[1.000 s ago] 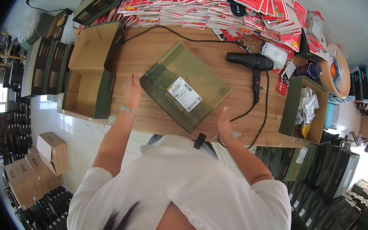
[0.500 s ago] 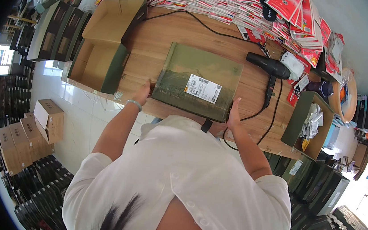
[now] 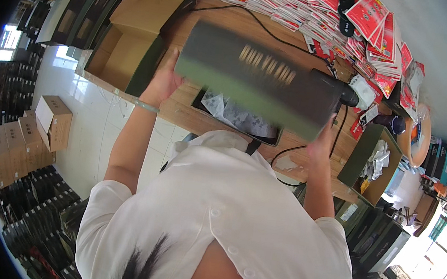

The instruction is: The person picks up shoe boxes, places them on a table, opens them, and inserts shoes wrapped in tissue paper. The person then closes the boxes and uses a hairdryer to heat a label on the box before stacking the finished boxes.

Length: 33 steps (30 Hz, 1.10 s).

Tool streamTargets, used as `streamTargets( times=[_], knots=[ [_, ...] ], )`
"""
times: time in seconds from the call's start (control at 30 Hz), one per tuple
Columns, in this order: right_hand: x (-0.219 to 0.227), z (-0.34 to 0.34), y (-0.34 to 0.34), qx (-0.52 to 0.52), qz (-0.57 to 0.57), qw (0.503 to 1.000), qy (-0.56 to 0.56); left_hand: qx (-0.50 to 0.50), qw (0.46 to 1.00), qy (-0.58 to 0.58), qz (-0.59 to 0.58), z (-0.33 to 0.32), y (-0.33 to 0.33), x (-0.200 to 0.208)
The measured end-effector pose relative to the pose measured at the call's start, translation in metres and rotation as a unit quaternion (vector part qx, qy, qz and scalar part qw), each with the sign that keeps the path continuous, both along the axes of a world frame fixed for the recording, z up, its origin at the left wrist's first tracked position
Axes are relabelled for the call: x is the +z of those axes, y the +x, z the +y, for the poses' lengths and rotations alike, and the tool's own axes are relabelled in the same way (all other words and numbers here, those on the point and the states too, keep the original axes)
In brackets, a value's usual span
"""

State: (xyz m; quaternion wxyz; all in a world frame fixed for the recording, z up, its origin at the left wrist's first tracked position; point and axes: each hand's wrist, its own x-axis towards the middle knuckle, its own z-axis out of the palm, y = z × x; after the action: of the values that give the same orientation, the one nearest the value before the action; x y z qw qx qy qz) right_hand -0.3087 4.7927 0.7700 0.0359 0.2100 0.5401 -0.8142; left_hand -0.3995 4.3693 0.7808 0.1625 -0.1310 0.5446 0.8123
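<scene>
Both of my hands grip a dark green box lid point(image 3: 257, 80), tilted up and blurred by motion, with gold lettering on its side. My left hand point(image 3: 166, 82) presses its left end, and my right hand point(image 3: 321, 141) has the lower right end. Under the lid, on the table, lies the open box base point(image 3: 271, 138), partly covered by the lid. White printed tissue paper point(image 3: 237, 112) shows inside it; whatever the paper covers is hidden.
An empty open box point(image 3: 120, 55) stands left on the wooden table point(image 3: 178, 105). At right are a black hair dryer point(image 3: 343, 92), its cord and a green box of scraps point(image 3: 360, 159). Red-and-white printed cards point(image 3: 297, 11) pile up behind. Cartons point(image 3: 54, 121) stand on the floor at left.
The lid has come up off the base and tipped, so its side now faces me. Both hands rose with it, the right one moving outward. The tissue paper has come into view.
</scene>
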Motion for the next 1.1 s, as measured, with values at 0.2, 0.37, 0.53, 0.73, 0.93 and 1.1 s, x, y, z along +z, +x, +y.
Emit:
streamTargets(
  times=[0.2,0.37,0.53,0.73,0.93,1.1],
  knots=[
    [-0.023,-0.019,-0.025,0.069,0.065,0.980,0.173,-0.029,0.974,-0.223,0.035,0.013,0.018,-0.017],
    [-0.053,-0.086,0.016,0.335,0.171,0.773,0.510,-0.141,0.900,-0.397,0.114,0.040,0.077,-0.056],
    [-0.098,-0.112,-0.001,0.257,0.252,0.729,0.582,-0.107,0.865,-0.457,0.178,0.043,0.097,-0.070],
    [-0.058,-0.100,-0.049,0.148,0.171,0.862,0.453,-0.059,0.825,-0.521,0.209,0.018,0.085,-0.085],
    [0.073,-0.080,-0.133,-0.017,0.298,0.762,0.575,-0.155,0.802,-0.521,0.249,0.011,0.057,-0.109],
    [0.154,-0.106,-0.169,-0.065,0.358,0.658,0.660,-0.332,0.745,-0.563,0.133,0.015,0.024,-0.090]
  ],
)
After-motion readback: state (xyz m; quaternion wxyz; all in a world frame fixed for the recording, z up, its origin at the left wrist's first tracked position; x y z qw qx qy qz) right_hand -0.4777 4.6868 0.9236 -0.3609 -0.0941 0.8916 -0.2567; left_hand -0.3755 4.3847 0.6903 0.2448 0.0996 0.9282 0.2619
